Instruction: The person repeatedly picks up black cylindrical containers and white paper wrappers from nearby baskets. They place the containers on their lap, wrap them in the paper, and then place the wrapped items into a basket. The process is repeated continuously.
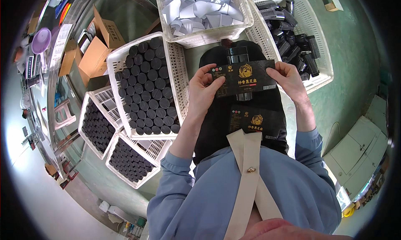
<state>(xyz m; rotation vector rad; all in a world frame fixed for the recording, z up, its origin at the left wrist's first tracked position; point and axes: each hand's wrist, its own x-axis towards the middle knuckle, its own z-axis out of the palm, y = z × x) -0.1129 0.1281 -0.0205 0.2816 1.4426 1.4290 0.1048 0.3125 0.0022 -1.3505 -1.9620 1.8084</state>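
My left hand and my right hand hold a black label with gold print stretched flat between them, one hand at each end. Behind the label a black jar stands on my lap, its lid showing above the label's top edge. A second black label with gold print lies on my black-clothed lap just below.
A white crate of upright black jars is at my left, with two more such crates beyond. A crate of white backing strips is ahead. A crate of labelled jars is at the right. Cardboard boxes are far left.
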